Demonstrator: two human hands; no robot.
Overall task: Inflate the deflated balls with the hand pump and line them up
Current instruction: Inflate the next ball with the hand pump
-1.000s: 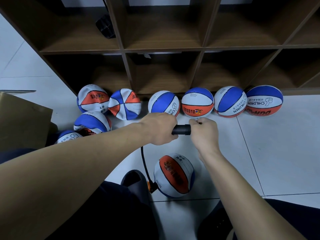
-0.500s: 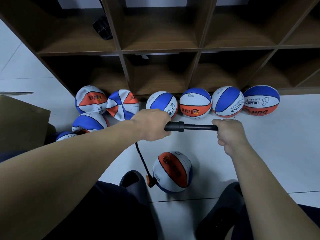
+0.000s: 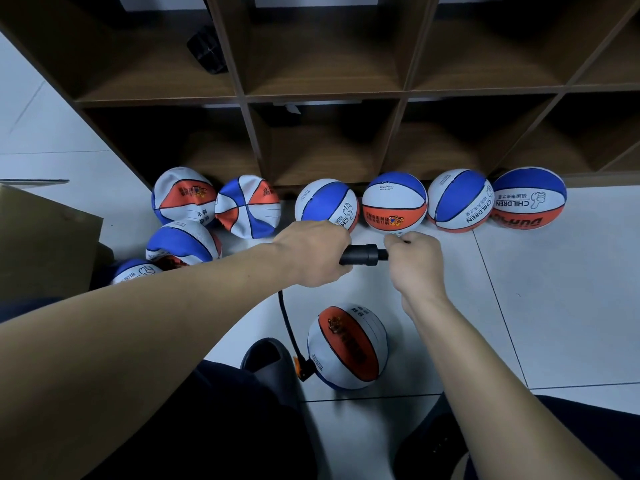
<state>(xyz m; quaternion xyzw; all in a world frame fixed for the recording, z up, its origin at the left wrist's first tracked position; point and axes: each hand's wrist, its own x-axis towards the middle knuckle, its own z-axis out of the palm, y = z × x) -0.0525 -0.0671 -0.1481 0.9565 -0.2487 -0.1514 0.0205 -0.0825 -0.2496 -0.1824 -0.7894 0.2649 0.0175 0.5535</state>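
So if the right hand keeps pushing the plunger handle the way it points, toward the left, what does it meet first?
Most likely the pump barrel's end cap, just left of the right hand; the left hand grips the barrel beyond it. Depth looks shared, as both hold one pump.

Pump barrel [image 3: 362, 255], between the hands: matte black.
Hose [image 3: 286, 322], below the left hand [image 3: 313, 252]: black, with an orange fitting [image 3: 303, 369] at its lower end.
Ball on the hose [image 3: 347, 346], below the right hand [image 3: 414, 263]: white, orange panel with dark print, blue underside.
Row of four balls [image 3: 429, 201], beyond the hands: blue, white and orange panels, black seam lines, black lettering.
Slack balls [image 3: 214, 206], beyond the left hand: the same blue, white and orange panels.
Shelf unit [image 3: 332, 95], far beyond the hands: dark brown wood grain.
Floor [image 3: 554, 306], right of the right hand: pale grey tiles, dark joints.
Box [image 3: 41, 237], left of the left hand: plain brown cardboard.
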